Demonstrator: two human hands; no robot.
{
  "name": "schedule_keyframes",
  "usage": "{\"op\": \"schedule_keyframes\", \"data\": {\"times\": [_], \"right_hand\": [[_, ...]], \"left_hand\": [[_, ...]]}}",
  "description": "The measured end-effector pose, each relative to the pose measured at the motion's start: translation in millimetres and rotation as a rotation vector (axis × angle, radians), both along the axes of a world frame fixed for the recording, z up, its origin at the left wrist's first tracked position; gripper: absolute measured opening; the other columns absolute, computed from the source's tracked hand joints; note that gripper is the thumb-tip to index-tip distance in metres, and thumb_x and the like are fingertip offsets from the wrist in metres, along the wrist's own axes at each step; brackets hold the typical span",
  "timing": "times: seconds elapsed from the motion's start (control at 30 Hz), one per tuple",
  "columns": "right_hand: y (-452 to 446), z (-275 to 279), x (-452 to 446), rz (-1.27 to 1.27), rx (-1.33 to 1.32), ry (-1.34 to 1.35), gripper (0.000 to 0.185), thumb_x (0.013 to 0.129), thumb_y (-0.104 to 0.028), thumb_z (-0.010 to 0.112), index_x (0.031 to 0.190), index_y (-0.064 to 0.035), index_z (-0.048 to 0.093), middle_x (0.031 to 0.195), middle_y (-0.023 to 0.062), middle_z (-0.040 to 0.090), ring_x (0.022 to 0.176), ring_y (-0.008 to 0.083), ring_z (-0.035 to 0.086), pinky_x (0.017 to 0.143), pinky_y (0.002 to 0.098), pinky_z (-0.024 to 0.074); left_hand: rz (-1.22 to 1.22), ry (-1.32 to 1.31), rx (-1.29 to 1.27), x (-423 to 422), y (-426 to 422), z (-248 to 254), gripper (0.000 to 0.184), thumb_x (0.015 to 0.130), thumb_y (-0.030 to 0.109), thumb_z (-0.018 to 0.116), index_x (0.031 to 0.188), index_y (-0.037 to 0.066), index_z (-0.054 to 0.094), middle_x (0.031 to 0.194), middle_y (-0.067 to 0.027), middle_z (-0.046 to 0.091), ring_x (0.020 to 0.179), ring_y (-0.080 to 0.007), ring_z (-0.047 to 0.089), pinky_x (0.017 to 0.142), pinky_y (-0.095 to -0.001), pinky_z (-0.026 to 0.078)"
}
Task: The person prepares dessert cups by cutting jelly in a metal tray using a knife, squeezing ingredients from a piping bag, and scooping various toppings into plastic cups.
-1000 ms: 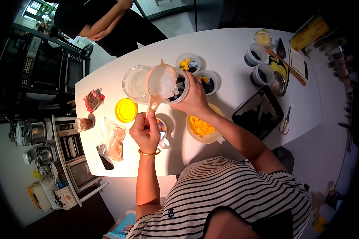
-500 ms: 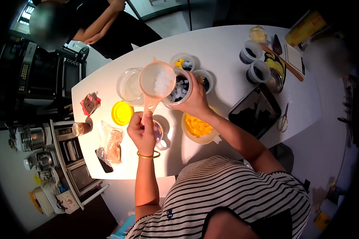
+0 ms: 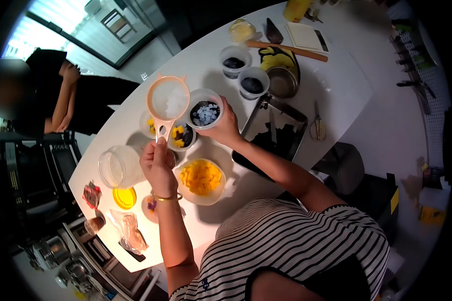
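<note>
My left hand (image 3: 159, 165) is closed around the handle of a peach-coloured strainer (image 3: 161, 120), raised over the table. Translucent whitish cubes (image 3: 177, 100) lie in its mesh. Just right of it, my right hand (image 3: 227, 123) grips a clear plastic cup (image 3: 201, 96) holding dark jelly topped with pale cubes (image 3: 206, 114). Under the strainer, partly hidden, stand cups with yellow fruit pieces and dark jelly, one a cup (image 3: 193, 141) near the handle. A bowl (image 3: 200, 202) of yellow fruit cubes is close to my left wrist. Left of that wrist is a clear jar (image 3: 128, 168).
Two cups of dark jelly, one a cup (image 3: 234, 50), stand farther back. A metal tray (image 3: 298, 119) with dark jelly and a knife, scissors (image 3: 317, 125) and a wooden stick (image 3: 306, 52) lie right. A yellow lid (image 3: 124, 197) and plastic bag (image 3: 130, 233) lie left. Another person (image 3: 68, 95) stands beyond the table.
My view has turned to the right. The cup in my right hand has moved right, away from the other fruit cups; the strainer has moved off from beside the jar.
</note>
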State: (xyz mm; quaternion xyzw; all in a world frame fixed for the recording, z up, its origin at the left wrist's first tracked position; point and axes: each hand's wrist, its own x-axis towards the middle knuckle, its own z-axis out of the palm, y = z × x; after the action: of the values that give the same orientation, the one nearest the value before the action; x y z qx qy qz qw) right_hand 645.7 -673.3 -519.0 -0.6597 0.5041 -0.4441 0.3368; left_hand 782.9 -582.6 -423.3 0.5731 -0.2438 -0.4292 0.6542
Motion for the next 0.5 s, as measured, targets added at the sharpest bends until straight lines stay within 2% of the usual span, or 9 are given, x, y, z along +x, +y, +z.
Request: {"op": "schedule_keyframes", "data": {"times": [0.1, 0.17, 0.23, 0.3, 0.33, 0.37, 0.43, 0.5], "right_hand": [[-22, -26, -12, -0.042, 0.044, -0.055, 0.079, 0.046, -0.020, 0.083, 0.112, -0.0075, 0.043, 0.105, 0.0109, 0.055, 0.100, 0.0287, 0.054, 0.084, 0.0373, 0.0442], [-33, -33, -20, -0.064, 0.143, 0.000, 0.079, 0.044, -0.021, 0.083, 0.112, -0.0082, 0.044, 0.105, 0.0107, 0.055, 0.100, 0.0283, 0.054, 0.084, 0.0366, 0.0444], [-41, -43, -22, -0.091, 0.190, -0.005, 0.080, 0.043, -0.020, 0.084, 0.111, -0.0089, 0.044, 0.104, 0.0106, 0.056, 0.100, 0.0285, 0.054, 0.083, 0.0360, 0.0449], [-49, -58, -23, -0.110, 0.274, -0.004, 0.080, 0.043, -0.017, 0.084, 0.111, -0.0090, 0.043, 0.105, 0.0106, 0.056, 0.100, 0.0292, 0.054, 0.083, 0.0361, 0.0450], [-50, -63, -23, -0.123, 0.282, -0.008, 0.081, 0.042, -0.015, 0.084, 0.112, -0.0085, 0.043, 0.105, 0.0107, 0.055, 0.099, 0.0298, 0.054, 0.082, 0.0370, 0.0453], [-50, -69, -24, -0.110, 0.250, -0.065, 0.082, 0.044, -0.012, 0.082, 0.114, -0.0080, 0.041, 0.108, 0.0115, 0.054, 0.103, 0.0303, 0.052, 0.084, 0.0368, 0.0440], [-50, -80, -25, -0.075, 0.202, -0.123, 0.087, 0.046, -0.009, 0.080, 0.122, -0.0076, 0.037, 0.116, 0.0136, 0.049, 0.110, 0.0314, 0.048, 0.090, 0.0361, 0.0409], [-43, -66, -36, 0.003, 0.398, -0.144, 0.089, 0.055, -0.002, 0.071, 0.132, -0.0077, 0.026, 0.127, 0.0169, 0.040, 0.120, 0.0312, 0.041, 0.097, 0.0343, 0.0352]], "left_hand": [[-0.044, -0.037, 0.004, -22, -39, -13, 0.025, 0.088, 0.017, 0.055, 0.064, 0.013, 0.047, 0.049, 0.0059, 0.034, 0.038, -0.0027, 0.026, 0.036, -0.0191, 0.017], [-0.065, -0.084, 0.006, -32, -64, -24, 0.026, 0.088, 0.018, 0.055, 0.064, 0.013, 0.046, 0.049, 0.0064, 0.035, 0.039, -0.0022, 0.027, 0.036, -0.0191, 0.017], [-0.081, -0.119, 0.012, -41, -89, -39, 0.022, 0.088, 0.014, 0.056, 0.067, 0.008, 0.049, 0.052, 0.0070, 0.037, 0.045, -0.0010, 0.029, 0.042, -0.0179, 0.020], [-0.088, -0.201, -0.031, -47, -118, -60, 0.023, 0.087, 0.015, 0.057, 0.068, 0.005, 0.051, 0.053, 0.0065, 0.040, 0.048, -0.0009, 0.032, 0.044, -0.0176, 0.023], [-0.110, -0.329, -0.036, -50, -130, -66, 0.024, 0.087, 0.017, 0.058, 0.068, 0.004, 0.052, 0.053, 0.0063, 0.041, 0.049, -0.0011, 0.033, 0.044, -0.0177, 0.025], [-0.133, -0.457, -0.041, -53, -141, -73, 0.026, 0.087, 0.018, 0.058, 0.068, 0.002, 0.052, 0.054, 0.0060, 0.043, 0.050, -0.0013, 0.034, 0.045, -0.0178, 0.026], [-0.154, -0.514, -0.036, -62, -158, -82, 0.029, 0.088, 0.020, 0.058, 0.068, 0.000, 0.053, 0.053, 0.0037, 0.046, 0.050, -0.0022, 0.036, 0.045, -0.0195, 0.029], [-0.139, -0.731, -0.046, -71, -169, -87, 0.028, 0.088, 0.020, 0.057, 0.069, 0.000, 0.054, 0.050, -0.0011, 0.049, 0.047, -0.0049, 0.039, 0.044, -0.0221, 0.032]]}}
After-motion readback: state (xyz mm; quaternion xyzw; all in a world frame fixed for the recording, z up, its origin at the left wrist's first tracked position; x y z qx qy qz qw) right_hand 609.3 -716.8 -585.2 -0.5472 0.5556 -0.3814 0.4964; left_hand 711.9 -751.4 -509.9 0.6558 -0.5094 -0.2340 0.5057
